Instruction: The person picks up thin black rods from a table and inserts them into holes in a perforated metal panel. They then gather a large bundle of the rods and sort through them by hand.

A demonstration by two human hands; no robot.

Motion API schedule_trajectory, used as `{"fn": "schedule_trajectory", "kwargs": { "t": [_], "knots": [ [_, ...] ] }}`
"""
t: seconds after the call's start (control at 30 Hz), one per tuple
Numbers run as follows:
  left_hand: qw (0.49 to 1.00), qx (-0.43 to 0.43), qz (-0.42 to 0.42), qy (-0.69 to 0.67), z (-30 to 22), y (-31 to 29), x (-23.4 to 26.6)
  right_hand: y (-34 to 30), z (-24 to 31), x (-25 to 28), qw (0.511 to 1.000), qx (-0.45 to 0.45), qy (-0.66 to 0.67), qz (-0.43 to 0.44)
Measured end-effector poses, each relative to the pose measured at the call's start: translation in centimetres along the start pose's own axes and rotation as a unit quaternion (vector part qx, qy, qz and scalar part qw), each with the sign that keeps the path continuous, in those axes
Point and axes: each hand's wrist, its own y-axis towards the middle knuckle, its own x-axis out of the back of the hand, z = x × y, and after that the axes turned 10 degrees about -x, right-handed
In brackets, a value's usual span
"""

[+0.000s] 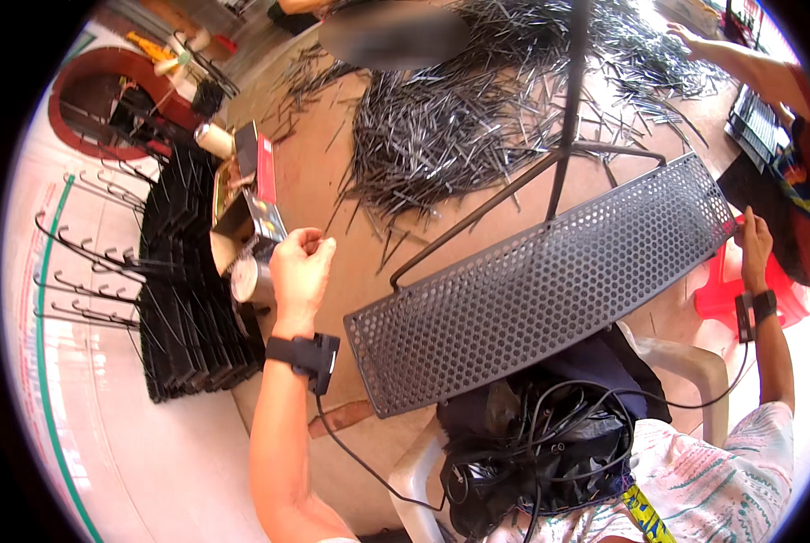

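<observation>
A long black perforated panel (pixel 541 290) lies slanted across my lap, with a bent black rod frame (pixel 560 163) rising from its far edge. At its right end my right hand (pixel 756 249) has its fingers closed on the panel's edge. My left hand (pixel 301 276) is raised beyond the panel's left end, not touching it. Its fingers are curled into a pinch, and what they hold, if anything, is too small to make out. Close beside that hand stands a pale spool (pixel 252 281). Both wrists wear black straps with cables.
Thin black strips (pixel 432 136) lie heaped on the floor ahead. To the left stand stacked black panels (pixel 183 308) with hooked rods, near a cream cone (pixel 214 140). A red stool (pixel 722 290) is at right. Another person's arm (pixel 753 72) reaches over the heap's far right.
</observation>
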Motion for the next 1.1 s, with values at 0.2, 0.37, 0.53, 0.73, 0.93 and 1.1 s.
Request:
{"fn": "schedule_trajectory", "kwargs": {
  "t": [0.2, 0.37, 0.53, 0.73, 0.93, 1.1],
  "knots": [
    [0.995, 0.031, 0.057, 0.074, -3.0, 9.7, -6.9, -7.0, 4.0, 4.7, 0.991, -0.076, -0.009, 0.114],
    [0.988, 0.028, 0.104, 0.113, -2.3, 16.3, -13.7, -8.6, 4.1, 4.9, 0.929, 0.184, -0.138, 0.288],
    [0.953, 0.053, 0.172, 0.244, -8.6, 19.7, -19.8, -4.9, 4.2, 4.6, 0.930, 0.129, -0.148, 0.311],
    [0.966, 0.120, 0.163, 0.162, -9.8, 23.3, -25.8, -2.1, 4.1, 3.8, 0.908, 0.129, -0.204, 0.343],
    [0.936, 0.176, 0.181, 0.246, -7.5, 25.7, -28.5, -1.0, 2.4, 2.6, 0.902, 0.117, -0.211, 0.358],
    [0.922, 0.064, 0.258, 0.281, -4.2, 28.2, -28.2, -1.0, 4.1, 4.1, 0.902, 0.131, -0.248, 0.329]
  ]
}}
